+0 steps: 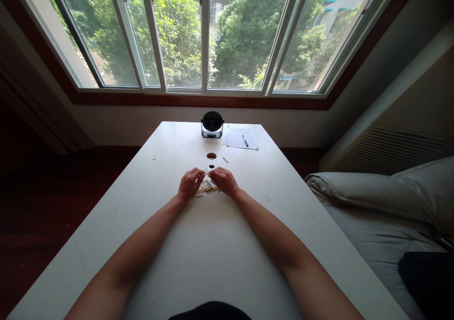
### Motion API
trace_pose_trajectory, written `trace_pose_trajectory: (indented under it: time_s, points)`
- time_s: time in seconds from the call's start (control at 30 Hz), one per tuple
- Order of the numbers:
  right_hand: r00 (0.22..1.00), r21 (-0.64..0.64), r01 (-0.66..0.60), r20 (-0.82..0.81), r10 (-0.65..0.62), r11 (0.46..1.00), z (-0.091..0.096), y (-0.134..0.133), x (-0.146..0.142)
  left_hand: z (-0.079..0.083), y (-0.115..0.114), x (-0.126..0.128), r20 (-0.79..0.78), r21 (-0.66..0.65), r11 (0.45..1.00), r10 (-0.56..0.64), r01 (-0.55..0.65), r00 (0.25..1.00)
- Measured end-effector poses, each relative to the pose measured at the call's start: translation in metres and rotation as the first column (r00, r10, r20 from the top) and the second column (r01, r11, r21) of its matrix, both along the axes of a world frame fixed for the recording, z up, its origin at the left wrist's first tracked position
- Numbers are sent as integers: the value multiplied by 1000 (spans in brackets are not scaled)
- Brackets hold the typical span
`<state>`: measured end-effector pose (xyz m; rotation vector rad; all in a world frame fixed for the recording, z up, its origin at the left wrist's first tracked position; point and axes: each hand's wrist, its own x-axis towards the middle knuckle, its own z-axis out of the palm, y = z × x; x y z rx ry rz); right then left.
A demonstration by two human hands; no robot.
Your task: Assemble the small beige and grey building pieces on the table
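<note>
My left hand (190, 183) and my right hand (224, 180) rest side by side on the white table (213, 258), fingers curled and pinched together over a small pile of thin wooden pieces (206, 188). What each hand pinches is too small to make out. Just beyond the fingertips lies a small round ring-shaped part (210, 168). A brown wooden disc (211, 155) lies a little farther away, with one loose wooden stick (225, 159) to its right.
A small black fan (212, 124) stands at the table's far edge, beside a sheet of paper (241, 136) with a pen (245, 140) on it. Another small wooden piece (154, 158) lies far left. A bed with pillows (383, 202) flanks the right side. Windows lie ahead.
</note>
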<state>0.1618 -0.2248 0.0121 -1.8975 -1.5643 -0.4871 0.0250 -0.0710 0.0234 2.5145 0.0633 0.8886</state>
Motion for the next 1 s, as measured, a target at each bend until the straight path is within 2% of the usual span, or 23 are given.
trace_pose_trajectory:
  time_s: [0.33, 0.77, 1.0]
  points:
    - [1000, 32, 6, 2, -6, 999, -2, 1, 1, -5, 2, 2, -29, 15, 1000, 14, -13, 999]
    - [1000, -19, -14, 0, 14, 1000, -3, 1, 2, -3, 0, 1, -6, -13, 1000, 2, -2, 1000]
    - [1000, 8, -5, -10, 5, 1000, -3, 0, 2, -1, 0, 0, -16, -3, 1000, 3, -3, 1000]
